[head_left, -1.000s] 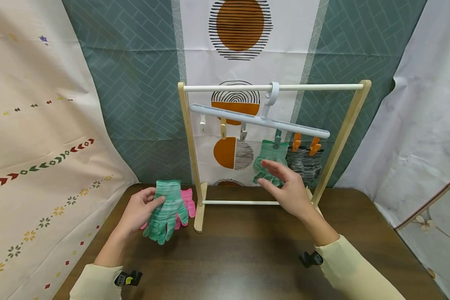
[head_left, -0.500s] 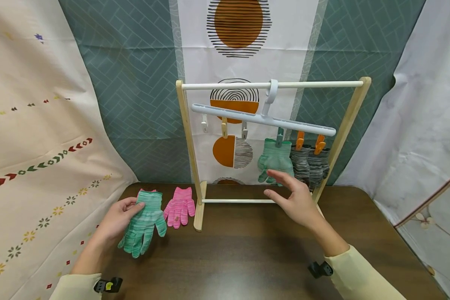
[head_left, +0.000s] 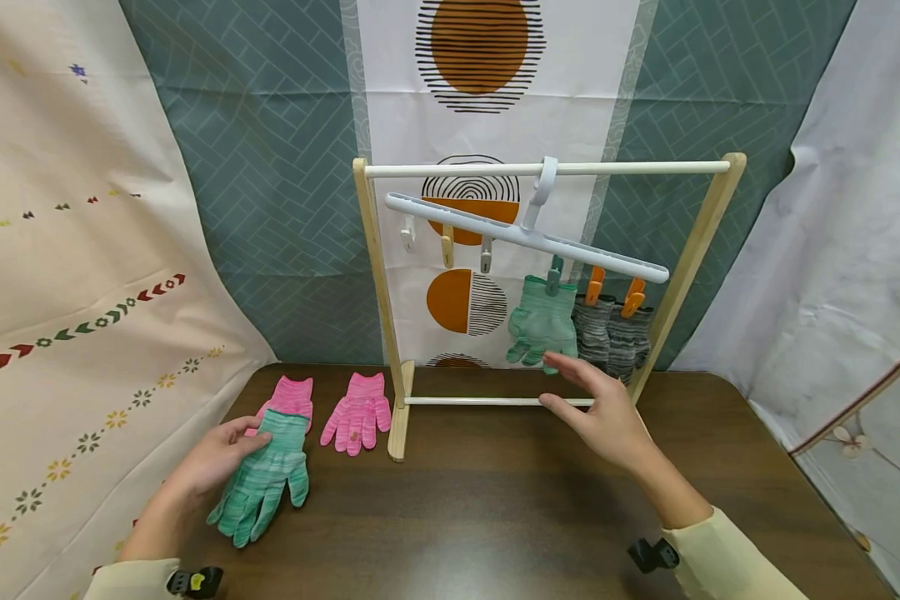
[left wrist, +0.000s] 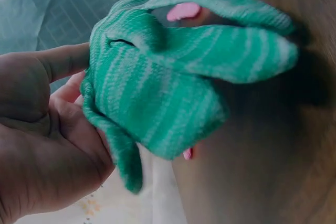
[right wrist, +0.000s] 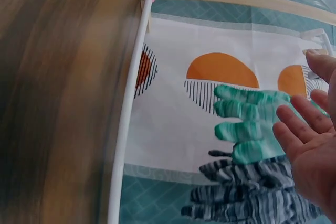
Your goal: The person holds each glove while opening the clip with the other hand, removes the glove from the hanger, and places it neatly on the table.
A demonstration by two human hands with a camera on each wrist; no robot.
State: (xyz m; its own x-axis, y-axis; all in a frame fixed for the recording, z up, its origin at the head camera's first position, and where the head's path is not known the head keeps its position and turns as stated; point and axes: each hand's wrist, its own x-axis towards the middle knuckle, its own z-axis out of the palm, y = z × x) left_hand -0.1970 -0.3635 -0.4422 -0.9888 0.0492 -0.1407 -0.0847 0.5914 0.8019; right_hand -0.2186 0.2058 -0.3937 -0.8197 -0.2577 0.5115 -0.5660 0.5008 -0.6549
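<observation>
The left hand (head_left: 221, 452) pinches a striped green knit glove (head_left: 261, 479) near its cuff, over the brown wooden tabletop (head_left: 450, 517). The right hand (head_left: 603, 417) spreads empty fingers (head_left: 570, 368); bumping the tilted white plastic hanger (head_left: 487, 226) might unhook it.

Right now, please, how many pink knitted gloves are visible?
2: one pink glove partly behind the green knitted glove in the left hand, another beside the wooden rack's left foot; more could be hidden.
</observation>
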